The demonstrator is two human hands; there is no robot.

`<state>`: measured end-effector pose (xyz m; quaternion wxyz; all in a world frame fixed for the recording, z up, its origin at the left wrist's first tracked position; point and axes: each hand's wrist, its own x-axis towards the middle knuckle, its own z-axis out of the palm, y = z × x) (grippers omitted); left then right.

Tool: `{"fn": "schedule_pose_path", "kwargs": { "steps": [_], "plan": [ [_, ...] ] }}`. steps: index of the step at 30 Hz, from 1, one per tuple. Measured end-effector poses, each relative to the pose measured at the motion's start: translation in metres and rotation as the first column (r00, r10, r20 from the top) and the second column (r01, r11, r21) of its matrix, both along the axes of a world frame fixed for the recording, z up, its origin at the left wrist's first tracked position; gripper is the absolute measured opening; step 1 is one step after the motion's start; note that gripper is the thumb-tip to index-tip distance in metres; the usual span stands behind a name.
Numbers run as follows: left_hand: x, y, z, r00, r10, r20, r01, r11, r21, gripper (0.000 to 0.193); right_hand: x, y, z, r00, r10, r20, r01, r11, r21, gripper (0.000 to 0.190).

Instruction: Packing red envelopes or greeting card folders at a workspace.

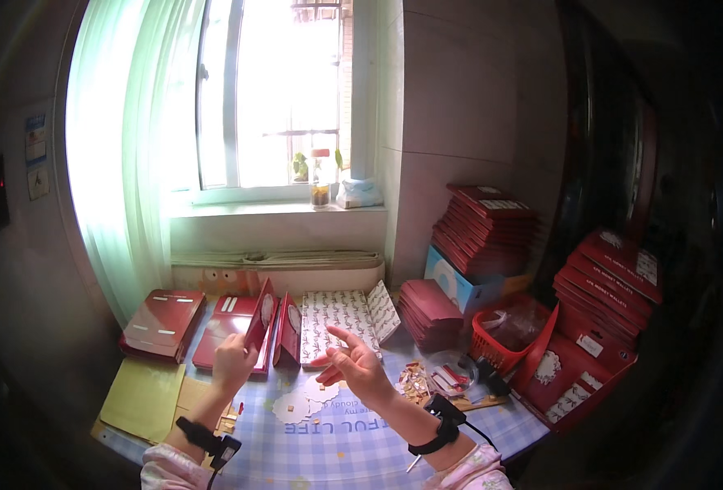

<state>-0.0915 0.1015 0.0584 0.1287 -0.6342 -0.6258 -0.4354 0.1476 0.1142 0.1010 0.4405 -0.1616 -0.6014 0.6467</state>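
My left hand (233, 361) grips the lower edge of a dark red card wallet (258, 324), which stands tilted over a stack of red card pieces (223, 331). Its visible face carries a white scalloped label. Just to the right, another folded red card (288, 334) stands upright like a tent. My right hand (358, 370) hovers with fingers spread and nothing in it, in front of patterned white paper sheets (337, 315). Below it, white scalloped paper labels (300, 407) with small tan squares on them lie on the checked tablecloth (337, 462).
At the left are stacked red cards (164, 321) and yellow-green paper (143, 398). Toward the right stand dark red envelopes (429, 312), a red plastic basket (496, 349), a clear round container (453, 373) and tall stacks of finished-looking wallets (606, 288). Small scraps (415, 380) lie near the container.
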Motion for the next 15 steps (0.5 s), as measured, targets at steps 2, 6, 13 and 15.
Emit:
{"fn": "schedule_pose_path", "kwargs": {
  "steps": [2,6,13,15],
  "plan": [
    [-0.002,0.022,-0.012,1.000,-0.012,-0.029,0.011,1.000,-0.022,0.014,0.004,0.002,0.002,1.000,-0.007,-0.018,0.007,1.000,-0.003,0.051],
    [0.012,0.047,-0.024,0.999,-0.033,0.004,0.034,0.990,-0.134,0.016,0.010,-0.001,0.006,0.999,-0.021,-0.030,0.021,1.000,-0.003,0.049],
    [-0.005,0.065,-0.037,0.985,-0.172,-0.002,0.158,0.907,-0.389,0.024,0.013,0.001,0.007,0.999,-0.038,0.009,0.038,0.999,0.007,0.044],
    [-0.028,0.063,-0.033,0.983,-0.143,0.119,0.177,0.914,-0.366,0.031,0.012,0.003,0.008,0.999,-0.035,-0.010,0.035,0.999,0.023,0.043]
  ]
}}
